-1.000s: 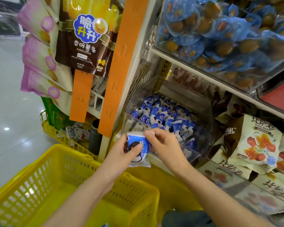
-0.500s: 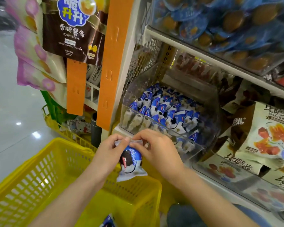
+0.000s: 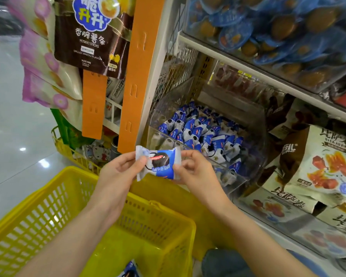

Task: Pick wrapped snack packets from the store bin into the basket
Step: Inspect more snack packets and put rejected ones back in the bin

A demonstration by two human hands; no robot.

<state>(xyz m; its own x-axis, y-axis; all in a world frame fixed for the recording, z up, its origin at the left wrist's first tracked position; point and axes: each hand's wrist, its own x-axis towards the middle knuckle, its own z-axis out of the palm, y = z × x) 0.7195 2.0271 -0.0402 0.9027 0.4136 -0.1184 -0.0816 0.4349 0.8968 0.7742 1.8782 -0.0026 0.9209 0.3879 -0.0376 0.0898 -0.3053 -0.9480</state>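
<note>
A blue-and-white wrapped snack packet printed with a dark round biscuit (image 3: pixel 160 164) is held level in the air between the two hands. The left hand (image 3: pixel 118 172) pinches its left crimped end between thumb and fingertips. The right hand (image 3: pixel 194 172) pinches its right end, with the other fingers curled in toward the palm.

Directly below both hands is a yellow plastic lattice basket (image 3: pixel 28 226); the held packet sits above its far rim. Near the wrists, low in the basket, lies a second blue-and-white packet (image 3: pixel 130 270), only partly in view.

Just beyond the right hand stands a clear plastic store bin (image 3: pixel 254 136) on a shelf, with a heap of the same blue-and-white packets (image 3: pixel 198 132) inside.

Above the left hand hangs a long orange plastic display strip (image 3: pixel 136 76), and left of it a brown potato-stick bag (image 3: pixel 92 37). To the right of the right hand lie cream-coloured bags with red pictures (image 3: pixel 324 162). High above the hands, an upper clear bin holds blue-wrapped brown oval snacks (image 3: pixel 278 31).
</note>
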